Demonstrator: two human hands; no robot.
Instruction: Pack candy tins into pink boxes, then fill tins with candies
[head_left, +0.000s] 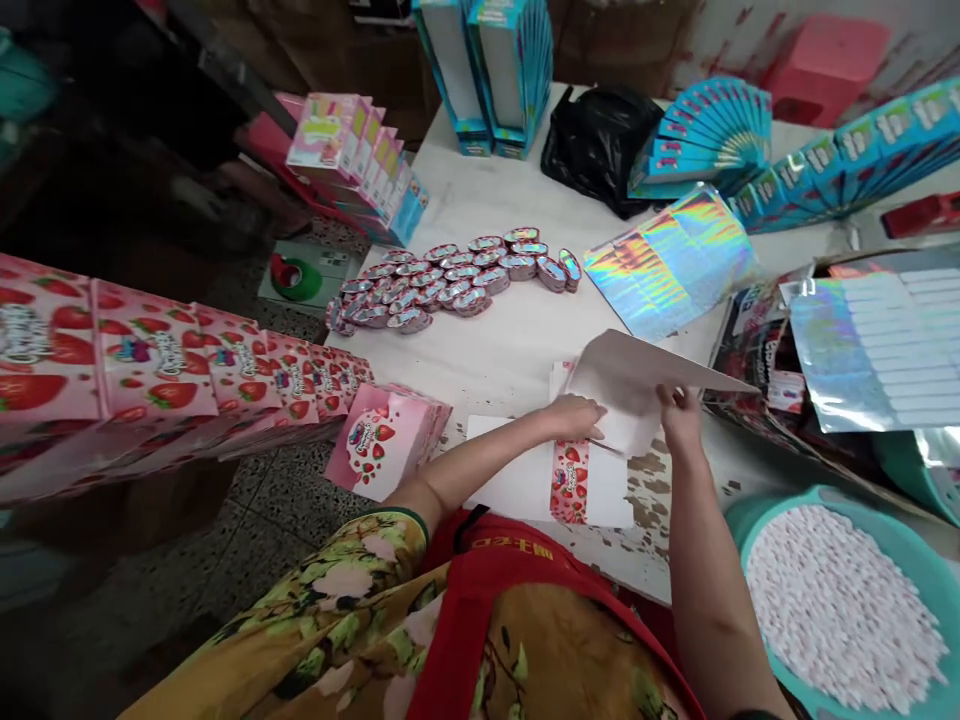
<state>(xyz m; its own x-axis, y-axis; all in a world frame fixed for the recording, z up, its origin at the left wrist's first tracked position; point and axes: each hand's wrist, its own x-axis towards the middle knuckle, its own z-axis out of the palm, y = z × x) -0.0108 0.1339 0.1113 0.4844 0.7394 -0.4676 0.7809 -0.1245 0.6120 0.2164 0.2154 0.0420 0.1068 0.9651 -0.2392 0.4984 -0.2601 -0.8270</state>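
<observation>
A pale card sheet (637,372), plain on the side facing me, is raised and bent above the table. My right hand (680,415) pinches its lower right edge, fingers closed. At its lower left part is my left hand (576,418), fingers curled against the card. Beneath both hands lies a flat white carton blank (517,480) with a pink strawberry-printed strip (570,482). A pink strawberry box stack (382,440) stands beside my left forearm.
Small foil-topped packs (442,280) lie grouped mid-table, with shiny holographic sheets (671,265) right of them. A teal basin (817,497) of small white pieces stands at right. Blue cartons (712,135) and a black bag (600,145) sit behind; pink cartons (150,350) line the left.
</observation>
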